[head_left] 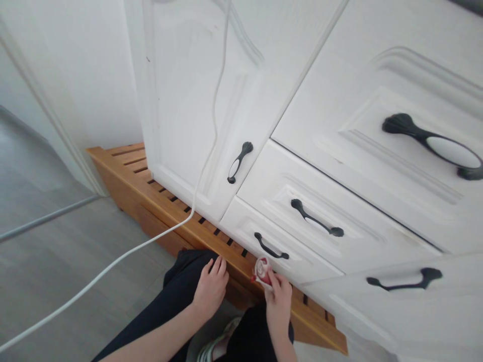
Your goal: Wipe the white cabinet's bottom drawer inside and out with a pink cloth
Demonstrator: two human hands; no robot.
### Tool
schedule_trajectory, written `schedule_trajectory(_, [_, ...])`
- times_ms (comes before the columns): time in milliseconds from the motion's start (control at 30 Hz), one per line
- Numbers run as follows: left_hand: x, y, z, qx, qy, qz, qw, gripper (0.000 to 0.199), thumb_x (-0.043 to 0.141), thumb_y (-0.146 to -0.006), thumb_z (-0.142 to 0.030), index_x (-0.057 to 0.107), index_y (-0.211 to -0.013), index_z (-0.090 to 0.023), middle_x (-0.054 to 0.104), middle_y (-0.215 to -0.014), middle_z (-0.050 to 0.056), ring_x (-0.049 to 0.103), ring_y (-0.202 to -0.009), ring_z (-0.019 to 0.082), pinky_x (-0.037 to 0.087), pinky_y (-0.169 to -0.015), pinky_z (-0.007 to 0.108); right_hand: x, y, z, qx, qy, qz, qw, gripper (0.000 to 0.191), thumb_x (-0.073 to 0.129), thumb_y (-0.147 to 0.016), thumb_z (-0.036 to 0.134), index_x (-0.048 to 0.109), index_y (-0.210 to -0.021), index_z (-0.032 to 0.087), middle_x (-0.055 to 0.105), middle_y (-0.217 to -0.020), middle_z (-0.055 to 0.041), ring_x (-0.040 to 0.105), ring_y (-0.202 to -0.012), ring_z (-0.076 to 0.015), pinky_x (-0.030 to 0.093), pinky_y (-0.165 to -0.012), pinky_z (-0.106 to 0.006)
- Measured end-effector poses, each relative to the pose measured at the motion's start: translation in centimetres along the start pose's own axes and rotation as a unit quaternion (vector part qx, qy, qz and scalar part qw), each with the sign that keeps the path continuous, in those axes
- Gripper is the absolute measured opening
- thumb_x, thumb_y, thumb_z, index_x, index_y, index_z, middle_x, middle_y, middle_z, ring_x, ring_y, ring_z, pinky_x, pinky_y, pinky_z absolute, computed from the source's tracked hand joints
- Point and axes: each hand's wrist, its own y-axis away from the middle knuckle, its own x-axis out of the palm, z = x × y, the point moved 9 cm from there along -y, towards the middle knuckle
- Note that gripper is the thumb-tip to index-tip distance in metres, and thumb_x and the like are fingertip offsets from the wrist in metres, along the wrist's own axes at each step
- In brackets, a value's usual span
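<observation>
My right hand (278, 299) is closed around a small rolled-up cloth (261, 270), white with red, its spiral end facing up. That roll sits just over the front edge of the slatted wooden platform (158, 189). My left hand (212, 285) rests by my knee at the same wooden edge, fingers stretched out and holding nothing visible. Straight ahead of both hands stands a white cabinet (188, 100). The lowest drawer handle (270, 246), dark and curved, is the handle closest to the cloth.
A white cable (130, 255) hangs down the cabinet door, crosses the platform edge and runs to the lower left. More dark handles, among them a large one (433, 146), stick out at right. Grey floor (45, 281) and a metal strip (49, 217) lie at left.
</observation>
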Motion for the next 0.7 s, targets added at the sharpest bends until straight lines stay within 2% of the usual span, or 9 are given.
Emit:
schedule_trajectory(67, [0.2, 0.0, -0.1, 0.000, 0.007, 0.002, 1.000, 0.031, 0.060, -0.082, -0.027, 0.071, -0.110, -0.017, 0.057, -0.141, 0.017, 0.046, -0.137, 0.029, 0.037, -0.112, 0.048, -0.6, -3.8, 4.2, -0.005, -0.041, 0.003, 0.999, 0.064, 0.040, -0.089, 0.008, 0.045, -0.147, 0.037, 0.059, -0.109, -0.0088, 0.057, -0.095, -0.0249, 0.048, -0.081, -0.040])
schedule_trajectory(133, [0.5, -0.1, -0.2, 0.002, 0.005, 0.007, 1.000, 0.032, 0.060, -0.083, -0.027, 0.070, -0.111, -0.017, 0.057, -0.141, 0.018, 0.047, -0.137, 0.029, 0.037, -0.112, 0.048, -2.1, -8.8, 8.0, -0.025, -0.039, -0.052, 0.998, 0.061, 0.036, -0.094, 0.009, 0.043, -0.149, 0.035, 0.057, -0.116, -0.0113, 0.055, -0.102, -0.0253, 0.045, -0.089, -0.043])
schedule_trajectory(200, [0.7, -0.1, -0.3, 0.003, -0.002, 0.010, 1.000, 0.029, 0.058, -0.084, -0.026, 0.071, -0.109, -0.016, 0.057, -0.142, 0.018, 0.047, -0.137, 0.029, 0.037, -0.112, 0.048, -2.5, -13.7, 10.3, -0.026, -0.011, -0.112, 0.993, 0.056, 0.038, -0.097, 0.013, 0.044, -0.148, 0.036, 0.055, -0.123, -0.0126, 0.053, -0.109, -0.0269, 0.042, -0.094, -0.047])
schedule_trajectory(300, [1.0, 0.0, -0.3, 0.009, -0.003, 0.012, 1.000, 0.029, 0.056, -0.085, -0.024, 0.070, -0.109, -0.016, 0.056, -0.142, 0.018, 0.047, -0.137, 0.029, 0.038, -0.111, 0.048, 1.1, -17.9, 12.2, -0.062, 0.028, -0.115, 0.991, 0.053, 0.044, -0.099, 0.019, 0.042, -0.148, 0.040, 0.056, -0.125, -0.0127, 0.051, -0.112, -0.0285, 0.038, -0.096, -0.050])
schedule_trajectory(367, [1.1, 0.0, -0.2, 0.010, 0.004, 0.016, 1.000, 0.031, 0.057, -0.085, -0.025, 0.070, -0.111, -0.016, 0.057, -0.142, 0.018, 0.047, -0.137, 0.029, 0.038, -0.112, 0.049, 5.6, -17.9, 13.4, -0.126, 0.043, -0.045, 0.990, 0.053, 0.048, -0.099, 0.022, 0.040, -0.148, 0.040, 0.059, -0.124, -0.0107, 0.053, -0.109, -0.0262, 0.040, -0.093, -0.048])
schedule_trajectory(433, [1.3, -0.1, 0.0, 0.005, 0.015, 0.018, 1.000, 0.034, 0.057, -0.085, -0.026, 0.069, -0.115, -0.017, 0.057, -0.142, 0.017, 0.047, -0.137, 0.029, 0.039, -0.111, 0.049, 10.0, -16.2, 14.5, -0.187, 0.059, 0.031, 0.980, 0.051, 0.048, -0.100, 0.023, 0.040, -0.148, 0.037, 0.062, -0.125, -0.0083, 0.054, -0.106, -0.0234, 0.042, -0.089, -0.044])
schedule_trajectory(500, [1.4, -0.1, 0.2, 0.002, 0.025, 0.013, 1.000, 0.040, 0.057, -0.085, -0.027, 0.066, -0.122, -0.017, 0.057, -0.143, 0.015, 0.047, -0.136, 0.028, 0.040, -0.111, 0.048, 12.8, -14.2, 15.0, -0.219, 0.076, 0.078, 0.970, 0.046, 0.048, -0.100, 0.023, 0.043, -0.145, 0.031, 0.064, -0.126, -0.0072, 0.054, -0.105, -0.0218, 0.044, -0.086, -0.042])
schedule_trajectory(600, [1.5, -0.1, 0.2, 0.000, 0.029, 0.008, 1.000, 0.041, 0.056, -0.085, -0.026, 0.064, -0.125, -0.017, 0.057, -0.143, 0.014, 0.048, -0.136, 0.028, 0.040, -0.111, 0.048, 14.4, -12.5, 15.2, -0.260, 0.087, 0.118, 0.954, 0.040, 0.049, -0.100, 0.025, 0.047, -0.140, 0.025, 0.062, -0.132, -0.0065, 0.053, -0.110, -0.0211, 0.044, -0.087, -0.040])
schedule_trajectory(700, [1.6, 0.0, 0.2, 0.000, 0.022, 0.009, 1.000, 0.034, 0.059, -0.084, -0.025, 0.069, -0.116, -0.017, 0.057, -0.142, 0.016, 0.047, -0.136, 0.028, 0.039, -0.112, 0.048, 14.1, -11.9, 14.7, -0.321, 0.086, 0.140, 0.933, 0.037, 0.048, -0.100, 0.026, 0.049, -0.137, 0.025, 0.061, -0.136, -0.0049, 0.052, -0.113, -0.0207, 0.044, -0.090, -0.038])
